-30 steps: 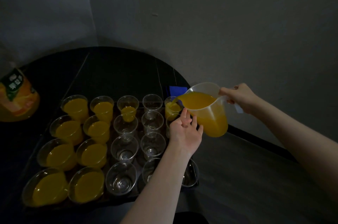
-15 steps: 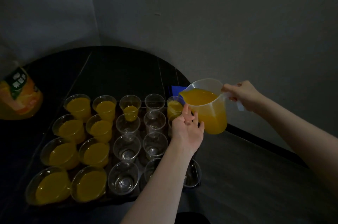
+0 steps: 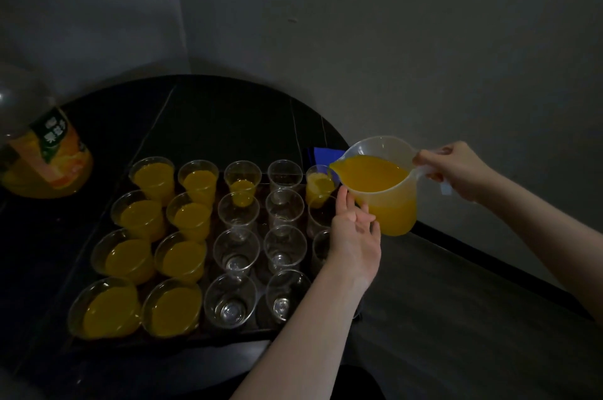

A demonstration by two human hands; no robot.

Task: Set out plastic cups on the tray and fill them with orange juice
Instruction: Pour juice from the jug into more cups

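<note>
A dark tray (image 3: 107,203) holds several clear plastic cups in rows. The two left columns are full of orange juice, such as one cup (image 3: 153,176). A cup in the back row (image 3: 242,184) is part full. Several middle cups, like this one (image 3: 230,300), are empty. My right hand (image 3: 456,171) grips the handle of a clear jug (image 3: 385,187) of juice, tilted with its spout over the back right cup (image 3: 319,184), which holds some juice. My left hand (image 3: 354,233) touches the jug's side with straight fingers and hides cups behind it.
A large orange juice bottle (image 3: 45,151) with a green label stands at the left on the black round table (image 3: 212,119). A blue object (image 3: 323,154) lies behind the tray. Grey walls close in behind the table.
The jug has stayed tilted over the back right cup, whose juice level looks slightly higher. My left hand has stayed at the jug's side. The view has shifted a little.
</note>
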